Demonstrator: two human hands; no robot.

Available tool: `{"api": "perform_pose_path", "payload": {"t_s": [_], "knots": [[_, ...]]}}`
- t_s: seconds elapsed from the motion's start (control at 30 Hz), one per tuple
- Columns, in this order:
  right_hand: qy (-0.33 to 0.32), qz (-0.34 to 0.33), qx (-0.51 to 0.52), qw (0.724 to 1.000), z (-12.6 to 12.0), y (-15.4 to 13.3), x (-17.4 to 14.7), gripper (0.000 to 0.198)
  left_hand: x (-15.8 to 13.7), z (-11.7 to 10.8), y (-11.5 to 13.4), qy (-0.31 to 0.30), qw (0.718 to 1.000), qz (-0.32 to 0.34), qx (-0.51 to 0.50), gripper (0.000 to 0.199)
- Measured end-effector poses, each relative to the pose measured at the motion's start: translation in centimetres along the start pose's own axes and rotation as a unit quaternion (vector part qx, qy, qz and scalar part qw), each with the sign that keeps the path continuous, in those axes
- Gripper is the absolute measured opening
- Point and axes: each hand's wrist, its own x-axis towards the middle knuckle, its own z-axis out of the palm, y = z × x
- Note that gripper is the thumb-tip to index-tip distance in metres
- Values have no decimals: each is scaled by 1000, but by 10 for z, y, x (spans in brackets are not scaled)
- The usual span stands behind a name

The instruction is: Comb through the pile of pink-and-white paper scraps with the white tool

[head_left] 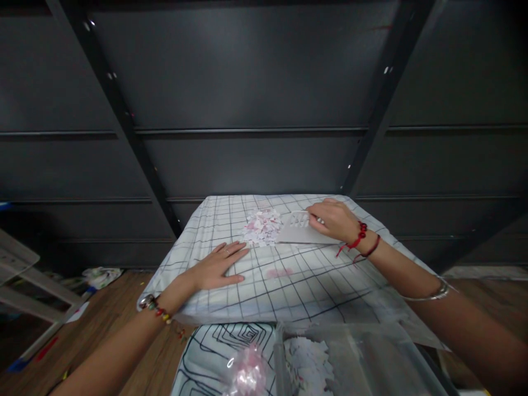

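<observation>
On the checked cloth lies a loose pile of small white and pinkish paper scraps (263, 226). My left hand (218, 268) rests palm down on the cloth, fingers stretched out, its fingertips close to the near left side of the pile. At the pile's right, my right hand (336, 219) is closed on the upper edge of a flat white board with cut-out holes (299, 233). The board is tilted, with its long lower edge at the cloth and its left end beside the scraps. My fingers hide part of its top.
The checked cloth (256, 300) covers a table against a dark panelled wall (256, 165). Nearer me stand a clear plastic bin (363, 357) with paper scraps (307, 363) inside and a shiny clear bag with pink contents (247, 371). A pale frame (37, 297) stands at left.
</observation>
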Motion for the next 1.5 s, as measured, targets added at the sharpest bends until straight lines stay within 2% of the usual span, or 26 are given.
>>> {"api": "perform_pose_path", "payload": {"t_s": [0.07,0.2,0.3,0.5,0.67,0.83,1.03,1.13,1.23,1.37,1.5], "knots": [[-11,-3,12,1000,-3,4,-1,25,0,0,0,-4,1000,0,0,65],[-79,-4,16,997,-3,9,-4,24,1,-2,-1,-16,1000,5,7,64],[-93,16,5,996,-1,15,-4,23,3,-4,-1,-28,1000,11,2,64],[-76,38,0,996,-10,29,-12,23,10,-11,8,-43,998,32,-26,70],[-41,-18,-14,999,-19,21,-35,25,12,-7,14,-29,998,47,-26,66],[-3,-45,-23,999,-28,12,-56,25,9,-7,15,-44,998,51,-11,62],[9,-33,-42,999,-36,10,-56,25,10,-8,15,-52,998,45,1,64],[10,-13,-28,999,-38,1,-45,24,10,-7,15,-34,998,45,-5,64],[22,-25,-10,999,-36,-18,-27,25,8,-6,15,-34,998,46,-2,65],[30,-88,19,996,-29,-47,-2,26,2,-3,14,-52,998,34,21,67],[37,-132,40,990,-21,-69,7,24,-2,1,14,-49,998,24,32,69]]}}
